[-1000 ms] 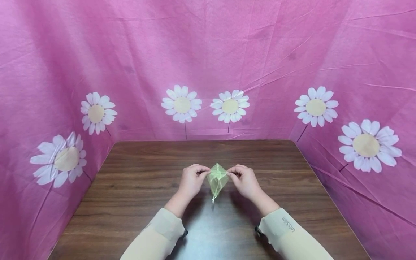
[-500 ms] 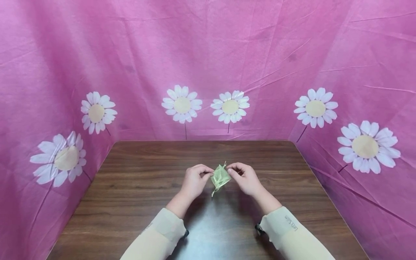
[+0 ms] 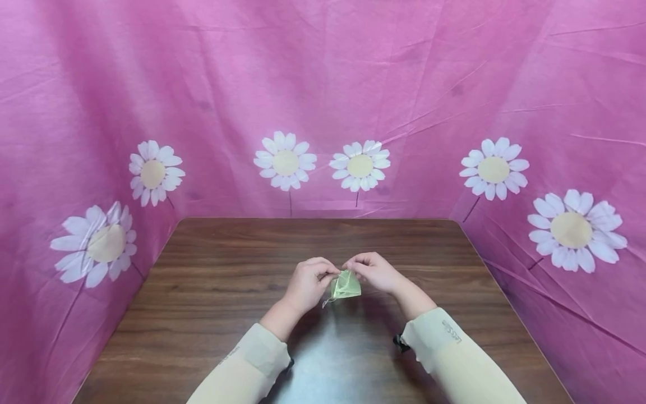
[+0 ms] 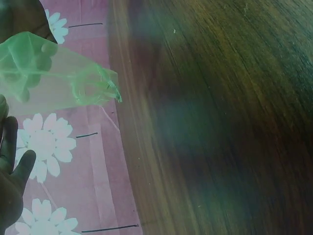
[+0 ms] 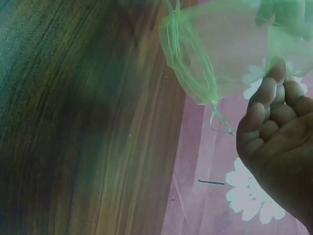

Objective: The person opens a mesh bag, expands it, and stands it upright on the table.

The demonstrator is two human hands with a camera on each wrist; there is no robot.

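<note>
Between my two hands hangs a small sheer green drawstring pouch (image 3: 347, 286), held over the table. My left hand (image 3: 305, 285) pinches its upper left edge with thumb and fingertips. At the top edge, just to the right, my right hand (image 3: 377, 272) pinches the fabric. A pale string (image 3: 327, 303) dangles from the pouch's lower left corner. In the right wrist view, the gathered cord band (image 5: 193, 54) runs across the pouch's lower end. Through the see-through pouch (image 4: 68, 76) in the left wrist view, fingers show behind it.
A dark wood-grain table (image 3: 227, 264) lies under both hands. Pink cloth (image 3: 323, 67) with white daisies surrounds it at the back and both sides. Light-coloured sleeves cover the forearms, with a dark band (image 3: 401, 343) at the right wrist.
The pouch has turned and come slightly lower, its cord corner swinging left. My right hand, apart from it half a second ago, has moved left to its top edge, close beside my left hand.
</note>
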